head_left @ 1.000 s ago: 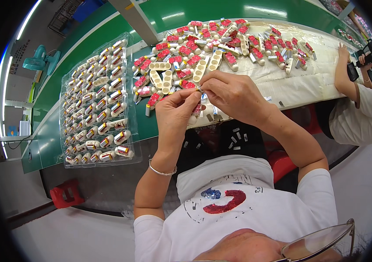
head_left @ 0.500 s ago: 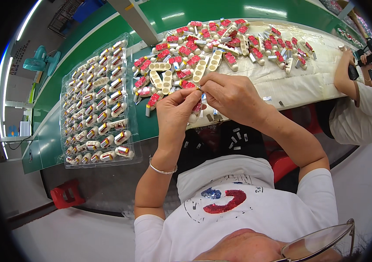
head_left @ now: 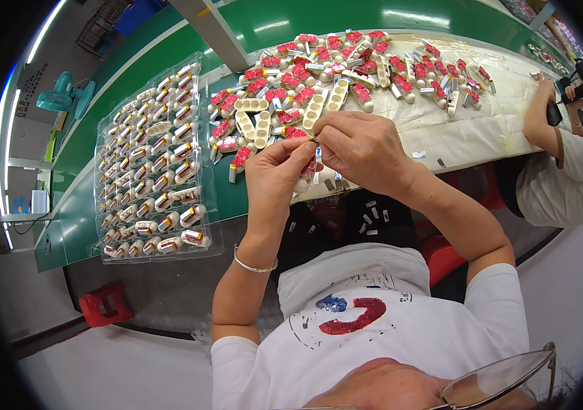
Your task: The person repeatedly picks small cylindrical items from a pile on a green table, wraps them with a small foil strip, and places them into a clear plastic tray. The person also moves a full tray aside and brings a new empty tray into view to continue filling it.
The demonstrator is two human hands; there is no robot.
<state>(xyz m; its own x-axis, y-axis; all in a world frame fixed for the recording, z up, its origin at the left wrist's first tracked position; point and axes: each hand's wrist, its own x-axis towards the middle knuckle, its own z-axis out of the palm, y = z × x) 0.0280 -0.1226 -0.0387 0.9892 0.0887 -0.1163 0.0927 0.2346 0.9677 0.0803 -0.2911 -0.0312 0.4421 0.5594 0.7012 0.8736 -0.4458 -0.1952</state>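
Observation:
My left hand (head_left: 277, 171) and my right hand (head_left: 363, 147) meet at the near edge of the green table (head_left: 168, 75), fingertips pinched together on one small red and silver part (head_left: 310, 139). A second small part (head_left: 305, 176) sticks out below my left palm. Just beyond my hands lies a pile of red and silver parts (head_left: 346, 65) mixed with cream oblong pieces (head_left: 254, 123) that have round holes. To my left sits a clear plastic tray (head_left: 154, 160) filled with rows of several finished pieces.
A white cloth strip (head_left: 483, 116) covers the table on the right. Another person's arm (head_left: 544, 109) rests on it at the far right. Small silver bits (head_left: 370, 215) lie on my dark lap. A red stool (head_left: 103, 304) stands on the floor at left, a teal fan (head_left: 65, 96) beyond.
My fingers have shifted slightly around the small part; the hands stay at the same spot by the table edge. The other person's arm has moved a little.

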